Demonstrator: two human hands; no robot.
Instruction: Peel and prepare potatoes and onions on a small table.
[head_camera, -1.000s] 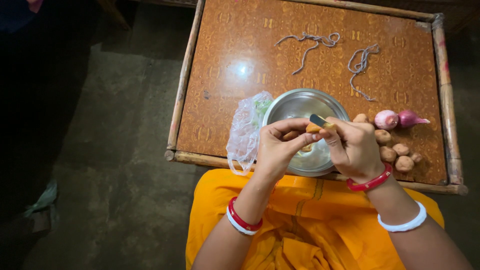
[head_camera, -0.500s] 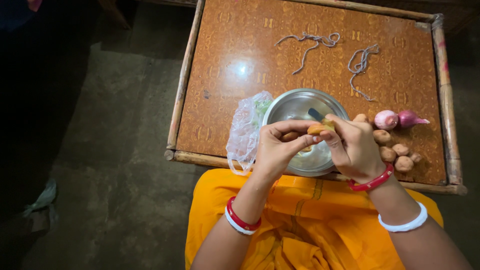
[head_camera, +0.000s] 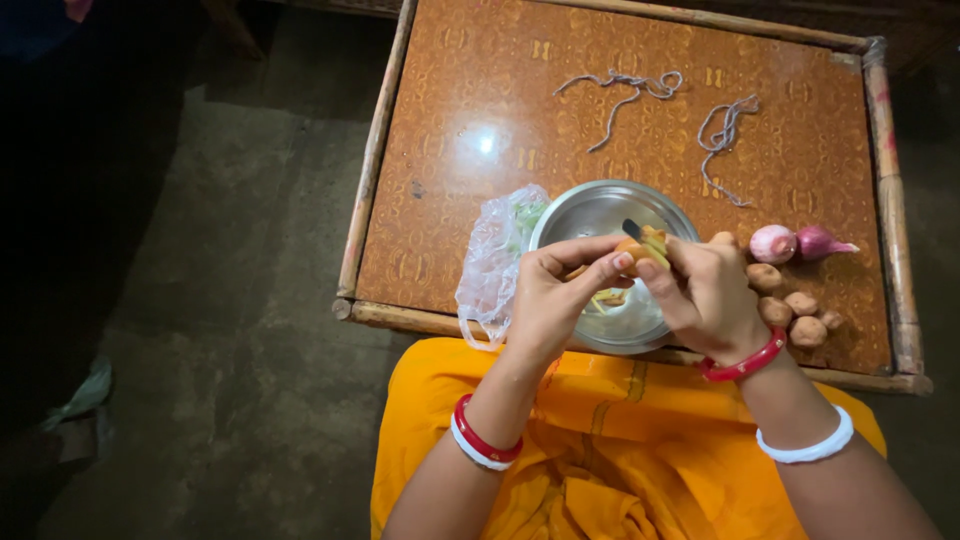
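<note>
Pinching a small orange-brown vegetable between them, both hands meet just right of the frame's centre, above a steel bowl. The left hand curls its fingers around the near end of the piece, thumb tip pressed against it. The right hand closes on the other side and also grips a small knife, whose dark blade shows just above the vegetable; how the handle sits in the palm is hidden. Pale strips of peel lie in the bowl below the fingers.

Each wrist wears a red bangle and a white bangle, and the forearms run down to the lower edge over an orange garment.

Left of the bowl, touching its rim, lies a crumpled clear plastic bag with something green inside. Right of the right hand sits a cluster of small brown tubers, and just above them two pinkish onions. Farther up, in the upper middle of the frame, two loose pieces of grey string lie well apart from the bowl. All of this rests on a brown patterned table with a cane frame, over a dark floor at left.
</note>
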